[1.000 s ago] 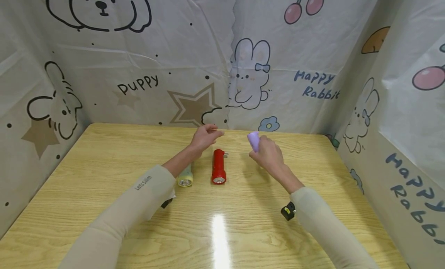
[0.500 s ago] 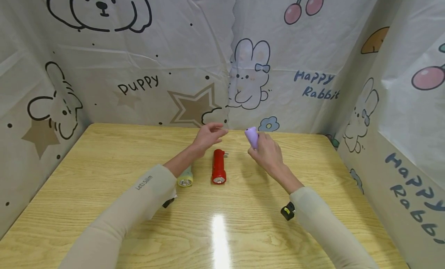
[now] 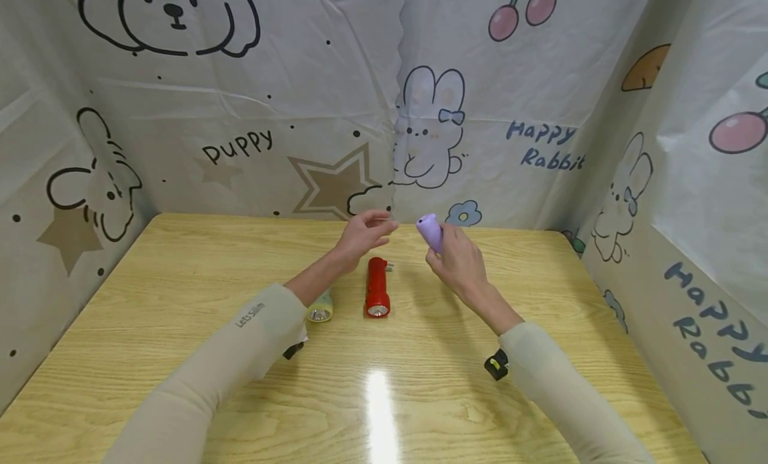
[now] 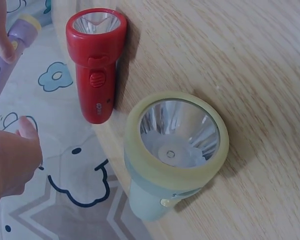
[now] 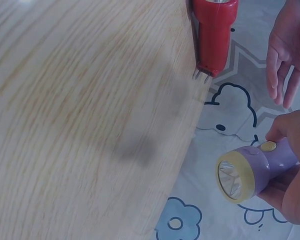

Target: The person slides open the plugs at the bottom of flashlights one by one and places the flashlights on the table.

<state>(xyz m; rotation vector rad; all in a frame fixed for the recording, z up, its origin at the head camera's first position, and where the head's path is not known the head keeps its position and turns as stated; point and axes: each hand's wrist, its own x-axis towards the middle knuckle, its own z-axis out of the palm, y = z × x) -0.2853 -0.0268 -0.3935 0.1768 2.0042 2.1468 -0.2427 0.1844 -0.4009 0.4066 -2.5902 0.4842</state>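
My right hand (image 3: pixel 461 261) holds a purple flashlight (image 3: pixel 430 233) with a yellow rim above the table's right side. In the right wrist view its thumb lies by the yellow switch (image 5: pixel 268 146), and the lens faces the table. My left hand (image 3: pixel 365 237) hovers with loosely extended fingers, holding nothing, a short gap left of the purple flashlight. Below it a red flashlight (image 3: pixel 377 287) lies on the table, lens toward me, with metal plug prongs (image 5: pixel 202 75) out at its far end. A green flashlight with a yellow rim (image 4: pixel 175 150) is partly hidden behind my left forearm in the head view.
The wood-grain table (image 3: pixel 420 397) reaches back to a cartoon-printed cloth (image 3: pixel 336 104) that also hangs along both sides. Black wrist cameras show under the left cuff (image 3: pixel 294 350) and right cuff (image 3: pixel 497 365).
The purple flashlight has risen slightly and tilted, its tail end shifting left toward my left hand. My left hand has moved a little right and its fingers have spread. The other flashlights stay put.
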